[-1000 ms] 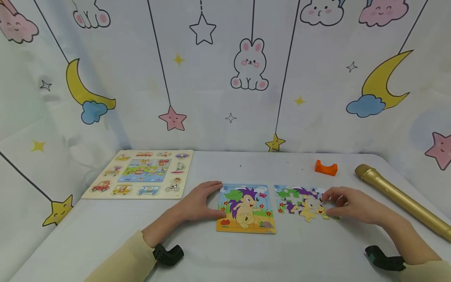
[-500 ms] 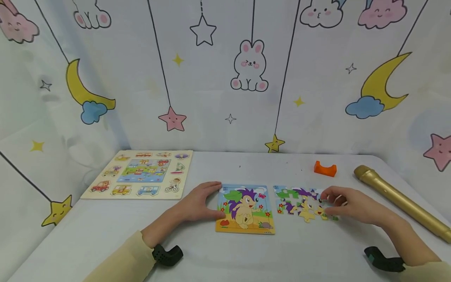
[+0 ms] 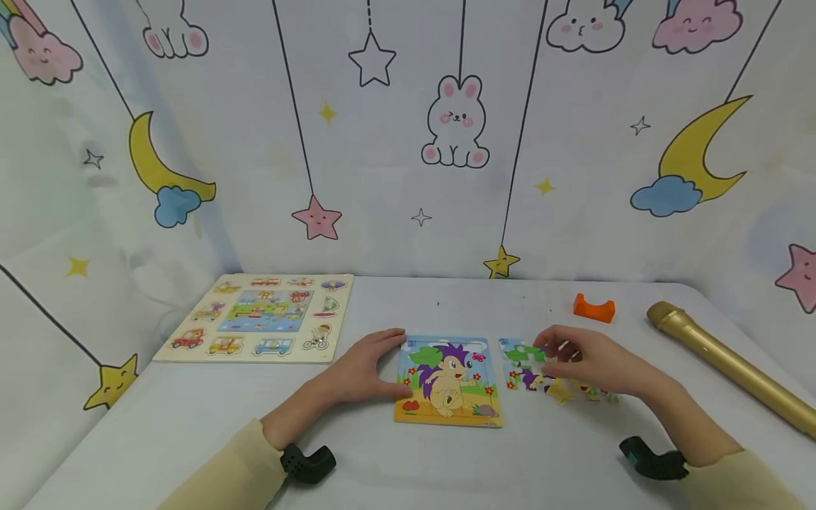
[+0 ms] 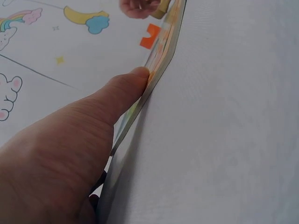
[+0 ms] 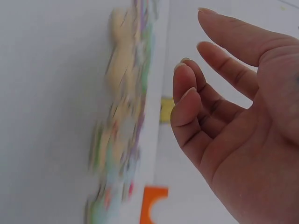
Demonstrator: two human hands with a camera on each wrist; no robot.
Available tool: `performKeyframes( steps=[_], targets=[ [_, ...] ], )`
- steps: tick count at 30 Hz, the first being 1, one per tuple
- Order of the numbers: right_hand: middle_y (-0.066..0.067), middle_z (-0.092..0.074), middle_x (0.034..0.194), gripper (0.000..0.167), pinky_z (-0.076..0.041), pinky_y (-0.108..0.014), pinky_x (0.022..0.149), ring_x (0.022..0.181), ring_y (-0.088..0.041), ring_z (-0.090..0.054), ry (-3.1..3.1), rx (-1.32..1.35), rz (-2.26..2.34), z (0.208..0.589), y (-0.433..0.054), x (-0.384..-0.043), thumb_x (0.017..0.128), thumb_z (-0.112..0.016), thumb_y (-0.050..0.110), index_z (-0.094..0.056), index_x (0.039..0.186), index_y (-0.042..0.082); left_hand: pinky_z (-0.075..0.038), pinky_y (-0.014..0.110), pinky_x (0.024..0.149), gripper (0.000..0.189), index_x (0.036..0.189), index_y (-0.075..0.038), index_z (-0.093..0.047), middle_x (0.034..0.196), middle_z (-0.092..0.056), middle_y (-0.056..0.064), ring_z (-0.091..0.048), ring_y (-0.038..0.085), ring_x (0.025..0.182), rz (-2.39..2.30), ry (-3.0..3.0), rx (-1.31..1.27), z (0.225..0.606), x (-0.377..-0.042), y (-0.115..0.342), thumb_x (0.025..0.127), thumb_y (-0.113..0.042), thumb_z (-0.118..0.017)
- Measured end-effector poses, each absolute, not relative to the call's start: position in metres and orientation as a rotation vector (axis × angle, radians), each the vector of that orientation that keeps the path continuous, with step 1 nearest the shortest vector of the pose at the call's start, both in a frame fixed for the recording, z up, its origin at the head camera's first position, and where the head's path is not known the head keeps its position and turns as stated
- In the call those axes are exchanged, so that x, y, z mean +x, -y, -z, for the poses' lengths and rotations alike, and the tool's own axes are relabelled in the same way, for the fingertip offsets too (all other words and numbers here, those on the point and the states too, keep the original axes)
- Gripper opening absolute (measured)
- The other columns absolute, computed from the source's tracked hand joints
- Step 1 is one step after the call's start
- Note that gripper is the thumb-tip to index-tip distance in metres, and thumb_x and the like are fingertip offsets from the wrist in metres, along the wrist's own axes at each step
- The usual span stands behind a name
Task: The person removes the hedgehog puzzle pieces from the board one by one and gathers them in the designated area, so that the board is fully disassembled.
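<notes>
Left hand (image 3: 360, 368) spread, thumb on the left edge of the hedgehog board (image 3: 448, 382), which lies flat on the bench (image 3: 408, 467). Right hand (image 3: 589, 358) loosely bent, thumb and fingers apart, over the puzzle pieces (image 3: 528, 377) just right of the board.

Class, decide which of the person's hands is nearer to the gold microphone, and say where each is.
Right. The right hand is left of the gold microphone, by the puzzle pieces; the left hand is farther left, touching the hedgehog puzzle.
</notes>
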State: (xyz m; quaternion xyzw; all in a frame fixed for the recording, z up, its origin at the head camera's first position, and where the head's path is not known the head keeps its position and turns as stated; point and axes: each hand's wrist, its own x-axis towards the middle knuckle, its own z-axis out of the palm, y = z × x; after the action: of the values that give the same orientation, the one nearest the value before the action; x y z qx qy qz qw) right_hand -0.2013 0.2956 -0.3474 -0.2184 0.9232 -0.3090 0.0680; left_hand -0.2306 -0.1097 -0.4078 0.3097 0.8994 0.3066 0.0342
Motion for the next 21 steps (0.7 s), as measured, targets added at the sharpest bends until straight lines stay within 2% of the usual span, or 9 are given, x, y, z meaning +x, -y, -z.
performKeyframes(
  steps=[10, 15, 21],
  targets=[
    [-0.001, -0.062, 0.101, 0.038, -0.057, -0.03, 0.072, 0.086, -0.02, -0.062, -2.63, -0.803, 1.029, 0.346, -0.228, -0.22, 0.094, -0.075, 0.027, -0.062, 0.124, 0.008, -0.026, 0.051, 0.118, 0.089, 0.153, -0.009, -0.044, 0.16, -0.036, 0.006, -0.028, 0.03, 0.148, -1.001, -2.729, 0.952, 0.406, -0.23, 0.112, 0.082, -0.05, -0.079],
    [-0.002, -0.063, 0.103, 0.037, -0.056, -0.03, 0.077, 0.089, -0.019, -0.062, -2.59, -0.849, 1.047, 0.35, -0.206, -0.224, 0.094, -0.074, 0.026, -0.063, 0.125, 0.007, -0.026, 0.051, 0.118, 0.088, 0.154, -0.011, -0.043, 0.16, -0.036, 0.004, -0.028, 0.029, 0.148, -1.031, -2.709, 0.934, 0.405, -0.228, 0.113, 0.083, -0.05, -0.079],
    [-0.003, -0.063, 0.103, 0.036, -0.057, -0.03, 0.077, 0.088, -0.019, -0.061, -2.542, -0.848, 1.056, 0.354, -0.184, -0.224, 0.094, -0.074, 0.025, -0.064, 0.123, 0.008, -0.026, 0.051, 0.118, 0.086, 0.154, -0.012, -0.044, 0.158, -0.039, 0.004, -0.03, 0.029, 0.147, -1.059, -2.688, 0.944, 0.406, -0.224, 0.116, 0.084, -0.049, -0.079]
  ],
)
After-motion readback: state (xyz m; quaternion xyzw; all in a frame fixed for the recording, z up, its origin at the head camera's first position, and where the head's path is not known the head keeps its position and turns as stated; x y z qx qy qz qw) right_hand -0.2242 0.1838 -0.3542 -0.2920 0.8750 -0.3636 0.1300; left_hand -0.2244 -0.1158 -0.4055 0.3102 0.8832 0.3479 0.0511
